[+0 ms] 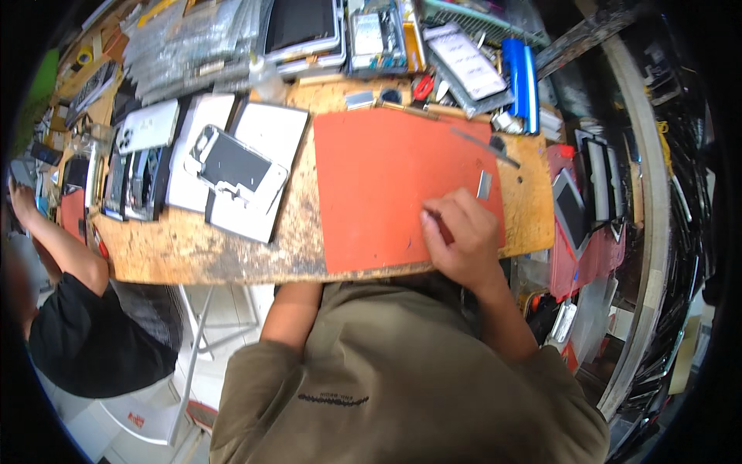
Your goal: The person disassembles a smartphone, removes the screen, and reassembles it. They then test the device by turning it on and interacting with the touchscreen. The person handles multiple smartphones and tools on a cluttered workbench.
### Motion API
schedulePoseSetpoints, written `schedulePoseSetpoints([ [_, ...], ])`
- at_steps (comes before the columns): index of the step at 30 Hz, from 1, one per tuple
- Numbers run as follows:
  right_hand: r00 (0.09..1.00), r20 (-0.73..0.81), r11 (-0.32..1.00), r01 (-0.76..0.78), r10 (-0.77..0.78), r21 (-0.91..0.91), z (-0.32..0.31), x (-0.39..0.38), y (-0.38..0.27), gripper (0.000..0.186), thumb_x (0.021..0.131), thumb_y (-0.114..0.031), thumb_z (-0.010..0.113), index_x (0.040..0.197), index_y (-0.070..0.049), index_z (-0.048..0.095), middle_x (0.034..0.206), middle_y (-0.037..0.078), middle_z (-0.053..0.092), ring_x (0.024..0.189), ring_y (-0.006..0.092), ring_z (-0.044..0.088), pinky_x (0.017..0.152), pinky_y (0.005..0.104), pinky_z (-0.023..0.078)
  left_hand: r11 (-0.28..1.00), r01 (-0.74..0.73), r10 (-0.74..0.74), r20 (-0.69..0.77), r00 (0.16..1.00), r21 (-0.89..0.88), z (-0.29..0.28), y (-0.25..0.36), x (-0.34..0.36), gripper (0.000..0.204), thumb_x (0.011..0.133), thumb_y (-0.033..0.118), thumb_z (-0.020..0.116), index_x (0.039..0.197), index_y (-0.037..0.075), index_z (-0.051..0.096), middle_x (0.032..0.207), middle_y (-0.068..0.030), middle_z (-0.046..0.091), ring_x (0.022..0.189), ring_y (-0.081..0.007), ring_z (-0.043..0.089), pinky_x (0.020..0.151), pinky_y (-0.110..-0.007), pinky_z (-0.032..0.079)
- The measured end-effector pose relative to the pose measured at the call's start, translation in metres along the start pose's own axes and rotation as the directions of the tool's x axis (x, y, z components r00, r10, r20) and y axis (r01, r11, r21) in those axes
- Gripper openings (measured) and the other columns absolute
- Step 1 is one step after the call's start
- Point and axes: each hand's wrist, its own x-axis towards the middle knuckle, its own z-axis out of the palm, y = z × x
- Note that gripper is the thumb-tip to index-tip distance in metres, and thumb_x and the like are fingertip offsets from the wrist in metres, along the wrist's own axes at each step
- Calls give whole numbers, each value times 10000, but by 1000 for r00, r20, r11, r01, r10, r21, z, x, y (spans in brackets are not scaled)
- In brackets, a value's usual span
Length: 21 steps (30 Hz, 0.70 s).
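Note:
My right hand [466, 236] rests on the right part of an orange mat [371, 178], near the table's front edge. Its fingers are loosely bent, and thumb and index finger stand apart with nothing visible between them. Just beyond the fingertips lies a small silver rectangular piece [485, 185]. Farther back, a thin dark metal strip [487, 147] lies slantwise over the mat's far right corner. My left forearm [292, 311] goes under the table edge, which hides the left hand.
Left of the mat, a white phone housing with a dark centre [238, 164] lies on a white box [255, 220]. Opened devices [139, 178] stand beyond it. Plastic sleeves [189, 50], tablets [305, 27] and a blue roll [519, 81] line the back. A co-worker's arm [66, 243] is at far left.

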Motion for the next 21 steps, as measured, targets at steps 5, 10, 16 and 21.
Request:
schedulePoseSetpoints([
  [5, 1000, 4, 1000, -7, 7, -10, -4, 2, -4, 158, 834, -38, 759, 970, -59, 680, 862, 81, 618, 736, 281, 665, 615, 397, 531, 1000, 23, -23, 16, 1000, 17, -8, 1, -2, 359, 1070, 196, 533, 1376, 19, 592, 1312, -173, 665, 1192, -327, 609, 1046, -439, 462],
  [10, 1000, -3, 1000, -4, 4, -3, -3, 2, -4, 163, 826, -39, 761, 967, -56, 682, 863, 78, 619, 739, 273, 668, 619, 391, 535, 1000, 20, -20, 30, 999, 19, -4, 1, 1, 363, 1070, 201, 532, 1379, 19, 590, 1320, -175, 660, 1203, -333, 604, 1056, -443, 456],
  [16, 1000, -10, 1000, 2, -2, 13, -2, 1, -3, 153, 818, 13, 758, 954, -30, 703, 852, 101, 631, 698, 288, 675, 602, 382, 528, 1000, 24, -24, 31, 999, 14, 0, -1, -1, 368, 1071, 206, 532, 1383, 20, 587, 1330, -179, 655, 1217, -340, 598, 1068, -448, 450],
  [21, 1000, -5, 1000, 18, -18, -12, -3, 1, -5, 172, 819, -15, 757, 975, -43, 690, 865, 88, 619, 730, 279, 671, 614, 386, 533, 999, 29, -30, 26, 999, 25, -5, -1, -2, 372, 1071, 210, 532, 1387, 21, 585, 1338, -181, 651, 1228, -346, 593, 1078, -451, 444],
])
